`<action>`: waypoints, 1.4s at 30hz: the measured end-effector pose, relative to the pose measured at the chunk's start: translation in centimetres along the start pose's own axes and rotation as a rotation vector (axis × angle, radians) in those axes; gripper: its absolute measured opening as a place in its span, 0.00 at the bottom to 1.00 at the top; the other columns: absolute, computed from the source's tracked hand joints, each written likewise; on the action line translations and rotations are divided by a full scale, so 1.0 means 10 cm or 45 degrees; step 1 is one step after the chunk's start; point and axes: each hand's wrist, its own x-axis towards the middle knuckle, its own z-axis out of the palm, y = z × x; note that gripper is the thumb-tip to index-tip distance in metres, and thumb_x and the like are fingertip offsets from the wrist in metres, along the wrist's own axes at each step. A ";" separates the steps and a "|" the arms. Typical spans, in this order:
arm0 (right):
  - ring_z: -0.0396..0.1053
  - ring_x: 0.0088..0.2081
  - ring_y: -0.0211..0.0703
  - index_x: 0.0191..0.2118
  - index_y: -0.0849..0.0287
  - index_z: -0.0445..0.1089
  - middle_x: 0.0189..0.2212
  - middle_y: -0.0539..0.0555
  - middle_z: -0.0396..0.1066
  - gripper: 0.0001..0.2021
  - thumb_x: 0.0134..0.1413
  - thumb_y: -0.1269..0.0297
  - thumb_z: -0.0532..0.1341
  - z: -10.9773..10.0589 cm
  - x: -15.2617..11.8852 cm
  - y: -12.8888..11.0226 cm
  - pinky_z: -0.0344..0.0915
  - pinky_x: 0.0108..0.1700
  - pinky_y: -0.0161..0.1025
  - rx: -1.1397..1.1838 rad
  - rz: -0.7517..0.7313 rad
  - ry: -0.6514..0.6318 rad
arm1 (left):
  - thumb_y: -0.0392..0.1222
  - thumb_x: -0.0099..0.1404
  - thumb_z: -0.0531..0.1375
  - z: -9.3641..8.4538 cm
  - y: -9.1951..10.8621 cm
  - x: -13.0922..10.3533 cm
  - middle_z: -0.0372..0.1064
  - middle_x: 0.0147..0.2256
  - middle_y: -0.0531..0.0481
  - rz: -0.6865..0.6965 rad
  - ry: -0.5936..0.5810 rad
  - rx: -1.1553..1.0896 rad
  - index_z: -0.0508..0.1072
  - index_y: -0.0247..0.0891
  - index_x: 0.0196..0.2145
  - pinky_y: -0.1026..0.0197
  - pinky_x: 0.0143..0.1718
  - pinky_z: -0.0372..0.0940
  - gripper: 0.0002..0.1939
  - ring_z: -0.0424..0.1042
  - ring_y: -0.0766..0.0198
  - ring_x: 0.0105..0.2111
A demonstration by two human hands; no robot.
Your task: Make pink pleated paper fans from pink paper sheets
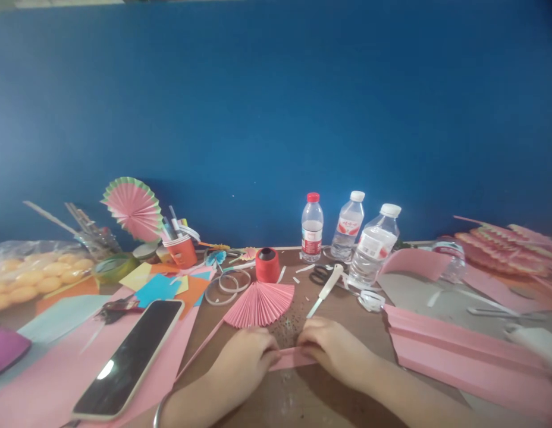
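Observation:
Between my two hands lies a narrow strip of pink paper (292, 359), low over the brown table. My left hand (247, 359) is closed on the strip's left end. At the other end, my right hand (327, 348) pinches it, with the fingers curled. Just beyond them a pleated pink paper fan (260, 306) is spread out, in front of a red spool of thread (267, 266). A cutter with a white handle (328, 288) lies past my right hand, beside black-handled scissors (321, 274).
A phone (132, 356) rests on pink paper at left. Three water bottles (311, 229) stand at the back by the blue wall. An orange cup of pens (181, 249) is at back left. Creased pink paper (463, 351) covers the right side. Two rings (226, 285) lie near the fan.

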 end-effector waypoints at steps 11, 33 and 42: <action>0.63 0.36 0.40 0.36 0.58 0.73 0.31 0.52 0.67 0.15 0.56 0.78 0.51 0.10 0.00 0.11 0.58 0.37 0.34 -0.253 -0.081 0.075 | 0.23 0.56 0.45 0.09 -0.17 0.00 0.71 0.33 0.47 0.143 0.090 0.253 0.73 0.37 0.35 0.62 0.35 0.62 0.20 0.69 0.62 0.32; 0.57 0.35 0.43 0.51 0.44 0.65 0.30 0.51 0.63 0.25 0.49 0.77 0.54 -0.14 -0.31 0.07 0.45 0.37 0.42 -0.597 -0.014 -0.052 | 0.20 0.52 0.48 0.68 -0.60 -0.35 0.69 0.43 0.39 0.146 0.304 0.801 0.67 0.37 0.49 0.64 0.30 0.68 0.29 0.71 0.56 0.38; 0.57 0.34 0.42 0.45 0.40 0.70 0.27 0.49 0.64 0.27 0.44 0.79 0.53 -0.27 -0.56 0.30 0.46 0.39 0.41 -0.497 0.153 0.028 | 0.20 0.51 0.46 0.49 -0.61 -0.54 0.66 0.50 0.35 -0.028 0.021 0.877 0.63 0.32 0.55 0.51 0.40 0.69 0.33 0.69 0.48 0.46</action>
